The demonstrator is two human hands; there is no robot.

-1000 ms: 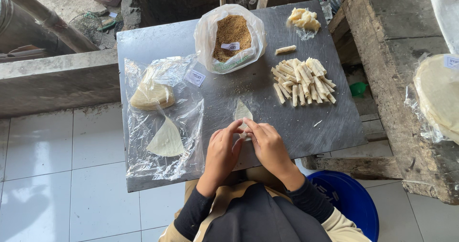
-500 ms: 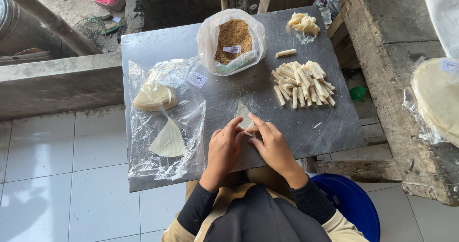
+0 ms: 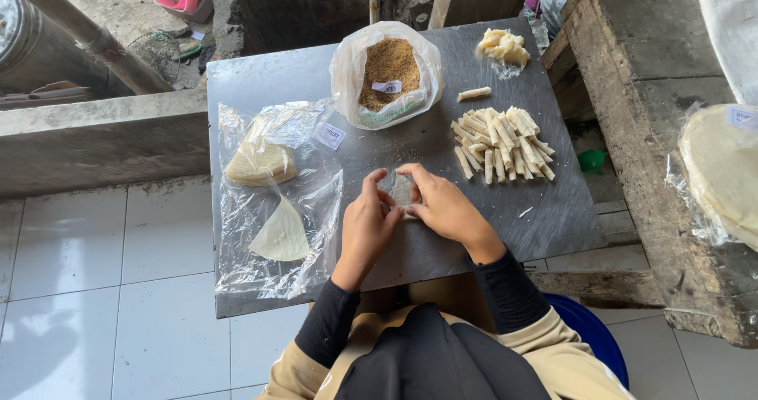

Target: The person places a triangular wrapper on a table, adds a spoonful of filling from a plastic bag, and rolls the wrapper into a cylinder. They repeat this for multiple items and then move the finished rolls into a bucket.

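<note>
Open plastic bag (image 3: 386,72) of brown crumbs, clear plastic sheet (image 3: 276,195) with 2 lots of wrappers, 1 pile of rolls (image 3: 503,142); left hand (image 3: 365,228) and right hand (image 3: 442,206) pinching 1 wrapper (image 3: 402,189) mid-table (image 3: 553,218).

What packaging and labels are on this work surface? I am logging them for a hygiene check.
Clear plastic bag: far middle, open, holding brown crumbs, with a small white label inside.
Clear plastic sheet: left side, crumpled flat under pale wrappers, with a small white label near its right edge.
Another plastic-wrapped stack: right edge.
</note>
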